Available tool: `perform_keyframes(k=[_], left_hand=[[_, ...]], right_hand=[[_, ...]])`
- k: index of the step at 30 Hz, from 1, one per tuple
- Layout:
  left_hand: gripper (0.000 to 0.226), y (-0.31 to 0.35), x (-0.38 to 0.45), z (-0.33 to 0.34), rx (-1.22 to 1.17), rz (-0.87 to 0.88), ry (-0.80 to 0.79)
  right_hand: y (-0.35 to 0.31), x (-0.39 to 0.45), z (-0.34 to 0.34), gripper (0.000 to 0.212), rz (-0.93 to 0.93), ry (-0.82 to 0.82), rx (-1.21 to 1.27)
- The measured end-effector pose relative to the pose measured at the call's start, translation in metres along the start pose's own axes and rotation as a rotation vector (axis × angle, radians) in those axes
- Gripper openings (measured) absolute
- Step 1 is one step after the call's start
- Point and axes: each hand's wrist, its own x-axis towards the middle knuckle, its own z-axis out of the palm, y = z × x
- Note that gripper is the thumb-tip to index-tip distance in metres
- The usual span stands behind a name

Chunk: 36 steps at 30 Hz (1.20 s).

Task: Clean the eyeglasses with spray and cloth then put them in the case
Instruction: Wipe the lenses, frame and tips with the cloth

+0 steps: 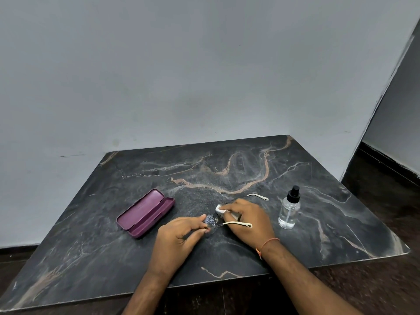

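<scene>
I have the eyeglasses [211, 220] pinched in my left hand [179, 237] at the near lens and hinge, held just above the dark marbled surface [227, 173], a little right of its middle. One pale temple arm juts out to the right across my right hand [247, 221]; the other arm shows farther back, its pale tip pointing towards the spray bottle [289, 209].

My right hand is curled around a small white cloth [220, 209], fingers clamped on it and pressing it against the far lens — only a corner of the cloth shows past my fingertips, so I cannot tell how much of the lens it covers. An orange thread bracelet [267, 244] sits on that wrist.

The spray bottle stands upright to the right of my hands, near but not touching them — clear body, black cap on, some clear liquid in it.

The purple case [145, 212] lies open on the surface to the left of my hands, lid tipped back towards the far left, with nothing visible inside. Behind the surface is a plain grey wall [181, 76].
</scene>
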Motion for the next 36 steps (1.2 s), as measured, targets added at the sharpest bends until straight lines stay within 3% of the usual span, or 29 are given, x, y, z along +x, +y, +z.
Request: perform_keyframes(k=[7,13,18,22,27,36], left_hand=[[0.015,-0.002,0.0,0.0,0.014,0.004,-0.012],[0.033,0.004,0.0,-0.003,0.004,0.009,-0.005],[0.017,0.0,0.001,-0.001,0.032,0.009,-0.011],[0.023,0.002,0.0,-0.002,0.031,0.003,-0.008],[0.018,0.002,0.001,-0.002,0.06,0.013,-0.014],[0.009,0.001,0.002,0.0,0.067,0.018,-0.031]], right_hand=[[-0.005,-0.002,-0.002,0.026,0.019,-0.023,-0.01],[-0.007,-0.004,-0.002,0.034,0.066,-0.024,-0.024],[-0.009,-0.002,-0.004,0.039,0.093,-0.069,-0.117],[-0.008,-0.004,-0.005,0.037,0.088,-0.055,-0.025],[-0.009,-0.001,-0.004,0.039,0.136,-0.093,-0.171],[-0.011,-0.004,-0.006,0.039,0.128,-0.072,-0.158]])
